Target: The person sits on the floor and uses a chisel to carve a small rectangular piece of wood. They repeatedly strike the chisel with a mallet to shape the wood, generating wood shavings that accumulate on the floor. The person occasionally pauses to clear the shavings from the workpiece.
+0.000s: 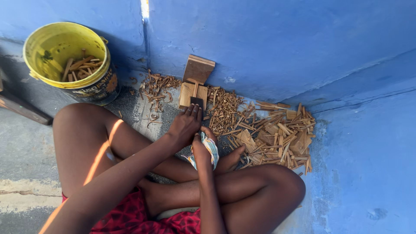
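Left hand flat on dark block | right hand clenching checked cloth | yellow bucket, dark label band, back-left.

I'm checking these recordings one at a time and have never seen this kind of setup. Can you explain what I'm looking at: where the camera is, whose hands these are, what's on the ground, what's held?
There is no machine here. The single picture comes from a camera worn on a person's head, looking down at their own crossed legs and bare hands. The person sits on a grey floor in a corner of blue walls.

The left hand rests its fingers on a small dark piece on a wooden block, with a wooden board leaning on the wall behind. The right hand, wrapped in a checked cloth, sits just beside it; what it grips, if anything, is hidden.

To the right lies a pile of wood strips; curly shavings lie near the block. A yellow bucket at the upper left holds more strips.
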